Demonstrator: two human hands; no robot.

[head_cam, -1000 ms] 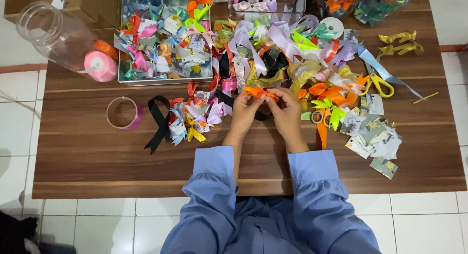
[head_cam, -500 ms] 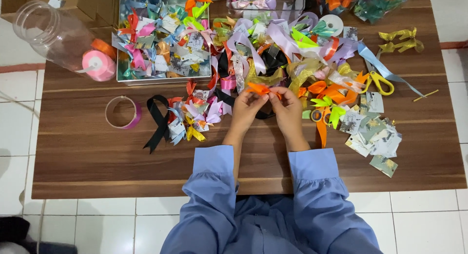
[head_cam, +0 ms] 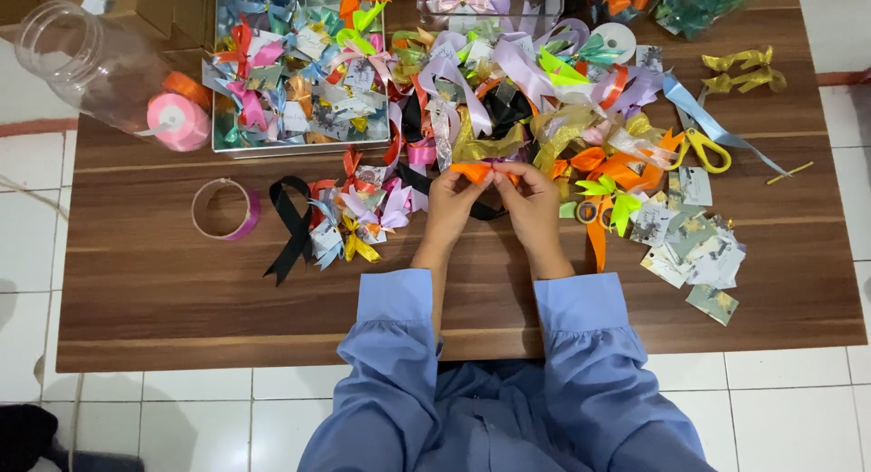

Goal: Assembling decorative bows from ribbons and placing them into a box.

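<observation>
You have one yellow-handled pair of scissors point(head_cam: 706, 151) at two o'clock, one clear jar point(head_cam: 86, 59) at ten, one black ribbon point(head_cam: 292, 225), bows beyond counting.

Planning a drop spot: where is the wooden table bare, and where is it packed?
Bare: the near strip of the brown wooden table below the clear purple-edged tape ring, and the near-right corner below the pile of small printed cards. Packed: the far half, heaped with coloured ribbons, around both hands.
</observation>
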